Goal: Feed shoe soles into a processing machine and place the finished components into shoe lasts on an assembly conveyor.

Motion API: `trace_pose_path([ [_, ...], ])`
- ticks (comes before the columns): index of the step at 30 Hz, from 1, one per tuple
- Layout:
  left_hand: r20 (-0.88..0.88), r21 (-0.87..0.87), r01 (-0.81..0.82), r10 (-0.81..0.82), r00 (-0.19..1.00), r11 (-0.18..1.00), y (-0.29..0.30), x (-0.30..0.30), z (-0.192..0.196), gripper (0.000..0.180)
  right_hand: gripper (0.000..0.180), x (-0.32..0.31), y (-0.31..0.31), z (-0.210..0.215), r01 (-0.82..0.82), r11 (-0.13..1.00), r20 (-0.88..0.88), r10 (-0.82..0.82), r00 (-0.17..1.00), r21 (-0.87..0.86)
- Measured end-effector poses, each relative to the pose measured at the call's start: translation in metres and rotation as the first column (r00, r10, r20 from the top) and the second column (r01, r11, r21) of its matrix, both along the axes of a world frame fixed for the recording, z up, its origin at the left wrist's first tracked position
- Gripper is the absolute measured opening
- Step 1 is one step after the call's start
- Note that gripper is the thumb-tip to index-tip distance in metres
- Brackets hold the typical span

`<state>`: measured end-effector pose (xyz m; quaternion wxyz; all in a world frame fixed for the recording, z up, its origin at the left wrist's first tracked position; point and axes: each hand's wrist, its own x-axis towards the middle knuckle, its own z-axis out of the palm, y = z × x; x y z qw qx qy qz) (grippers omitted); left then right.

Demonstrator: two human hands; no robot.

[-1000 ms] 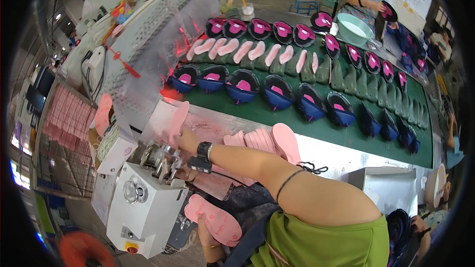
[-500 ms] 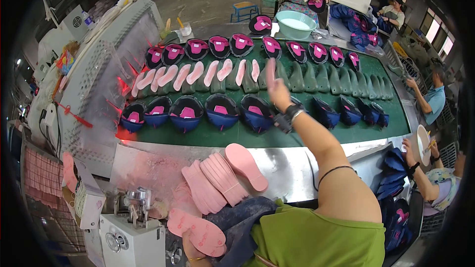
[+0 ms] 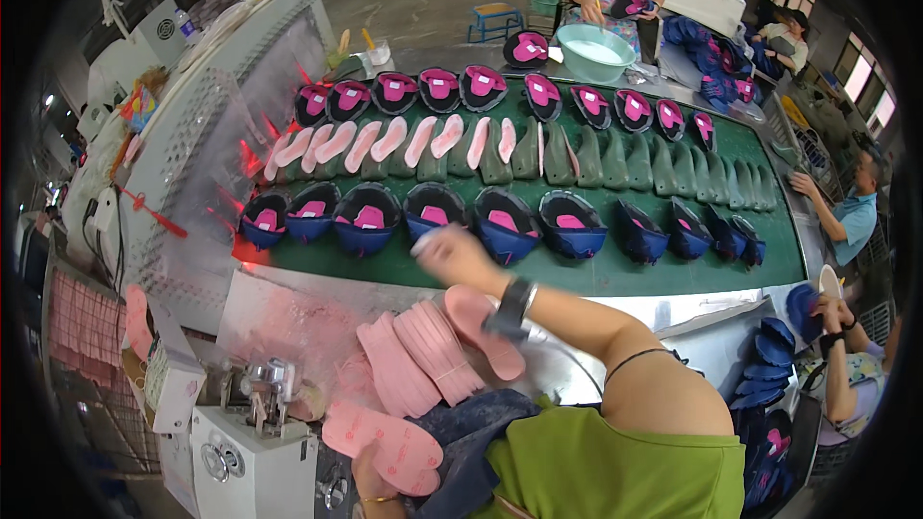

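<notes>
One pink insole [image 3: 383, 442] is gripped by the left hand [image 3: 370, 488] beside the white machine [image 3: 252, 452]; the blurred right hand [image 3: 452, 252], grip unclear, is raised above the stacked insoles [image 3: 423, 356] on the worktop [image 3: 288, 312].

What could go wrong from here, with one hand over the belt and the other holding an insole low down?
1. The right hand is motion-blurred above the near row of blue shoe uppers; a fast pass might knock one askew.
2. The fanned stack of pink insoles lies beside the right forearm; a sweep back may scatter it.
3. The left hand grips a pink insole close to the white machine, where it could snag.
</notes>
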<state>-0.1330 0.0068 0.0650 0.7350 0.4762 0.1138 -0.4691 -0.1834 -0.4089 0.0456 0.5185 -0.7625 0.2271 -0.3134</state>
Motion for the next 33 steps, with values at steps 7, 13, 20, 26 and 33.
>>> trace_pose_path([
  [7,0.333,0.176,-0.249,0.18,0.925,0.952,-0.005,0.006,0.015,0.041,0.035,0.009,0.229,0.074,-0.605,0.768,-0.257,0.641,0.724,0.212],
  [13,0.025,-0.018,-0.221,0.222,0.975,0.975,0.027,-0.005,0.033,0.05,0.033,0.075,0.211,-0.02,-0.494,0.815,-0.031,0.526,0.85,0.301],
  [20,-0.089,-0.072,-0.186,0.18,0.98,0.98,0.048,-0.022,0.025,0.052,0.036,0.18,0.22,-0.025,-0.529,0.849,-0.25,0.509,0.823,-0.013],
  [26,-0.053,-0.031,-0.176,0.175,0.983,0.984,0.054,-0.02,0.022,0.051,0.039,0.163,0.201,0.023,-0.467,0.81,-0.34,0.578,0.742,0.356],
  [33,-0.07,-0.067,-0.206,0.201,0.977,0.976,0.055,-0.025,0.01,0.051,0.032,0.155,0.19,0.013,-0.24,0.753,-0.022,0.287,0.958,-0.612],
])
